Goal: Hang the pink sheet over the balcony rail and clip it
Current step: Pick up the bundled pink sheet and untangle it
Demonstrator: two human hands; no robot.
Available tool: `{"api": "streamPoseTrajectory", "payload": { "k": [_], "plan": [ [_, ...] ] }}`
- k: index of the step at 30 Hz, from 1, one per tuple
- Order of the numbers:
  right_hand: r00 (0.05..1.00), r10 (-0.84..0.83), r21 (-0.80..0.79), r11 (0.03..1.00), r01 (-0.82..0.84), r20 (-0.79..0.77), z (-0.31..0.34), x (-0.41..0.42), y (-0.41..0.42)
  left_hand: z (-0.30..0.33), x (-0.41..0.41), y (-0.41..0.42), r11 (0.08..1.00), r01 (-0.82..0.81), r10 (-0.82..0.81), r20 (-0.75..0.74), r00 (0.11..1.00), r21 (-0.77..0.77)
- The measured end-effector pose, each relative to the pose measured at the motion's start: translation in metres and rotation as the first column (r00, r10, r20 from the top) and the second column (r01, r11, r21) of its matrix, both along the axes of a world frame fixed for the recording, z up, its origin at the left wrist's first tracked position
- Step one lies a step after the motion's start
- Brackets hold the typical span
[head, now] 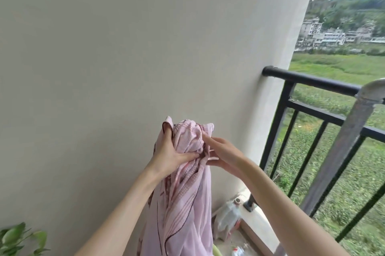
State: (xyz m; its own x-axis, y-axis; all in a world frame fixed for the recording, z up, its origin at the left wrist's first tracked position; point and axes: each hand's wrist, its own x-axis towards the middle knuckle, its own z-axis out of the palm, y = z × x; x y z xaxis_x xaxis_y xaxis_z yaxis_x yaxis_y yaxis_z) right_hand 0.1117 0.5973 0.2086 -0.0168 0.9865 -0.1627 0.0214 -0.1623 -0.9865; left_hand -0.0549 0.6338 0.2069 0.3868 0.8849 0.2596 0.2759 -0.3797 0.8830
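The pink sheet [183, 189] sits bunched at the lower centre of the frame, held up in front of a pale wall [125, 47] and hanging down out of view at the bottom edge. The left hand [168, 153] grips the gathered top of the sheet from the left, fingers curled into the folds. The right hand [220, 151] pinches the cloth from the right, its fingers touching the bunched edge. The black balcony rail [308, 78] runs across the right of the frame, well apart from the sheet. A grey metal pipe [343, 145] leans in front of the rail. A clear plastic bottle [228, 217] stands on the floor at lower right. Green leaves [16, 239] show at lower left.
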Motion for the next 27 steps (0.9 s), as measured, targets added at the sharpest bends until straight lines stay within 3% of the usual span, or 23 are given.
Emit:
{"api": "streamPoseTrajectory", "payload": {
  "k": [5, 10, 15, 18, 23, 27],
  "plan": [
    [0.99, 0.121, -0.112, 0.985, -0.128, -0.067, 0.009, 0.003, -0.011, 0.018, 0.002, -0.002, 0.998, 0.068, -0.068, 0.002, 0.998, 0.002],
    [0.961, 0.172, 0.069, 0.985, -0.161, -0.217, 0.068, 0.009, -0.006, 0.076, 0.009, 0.005, 0.987, 0.158, -0.159, 0.02, 0.987, 0.039],
    [0.955, 0.202, 0.295, 0.946, -0.134, -0.216, 0.148, 0.034, -0.023, 0.153, 0.041, 0.008, 0.96, 0.218, -0.215, -0.04, 0.976, 0.176],
    [0.974, 0.137, 0.385, 0.921, -0.058, -0.18, 0.191, 0.06, -0.042, 0.197, 0.072, -0.001, 0.924, 0.286, -0.273, -0.085, 0.958, 0.255],
    [0.988, -0.126, 0.485, 0.861, 0.153, -0.089, 0.251, 0.109, -0.09, 0.253, 0.129, -0.032, 0.834, 0.402, -0.434, -0.001, 0.901, 0.378],
    [0.962, -0.249, 0.555, 0.787, 0.269, -0.114, 0.274, 0.138, -0.14, 0.278, 0.174, -0.067, 0.758, 0.524, -0.583, 0.045, 0.811, 0.39]
  ]
}}
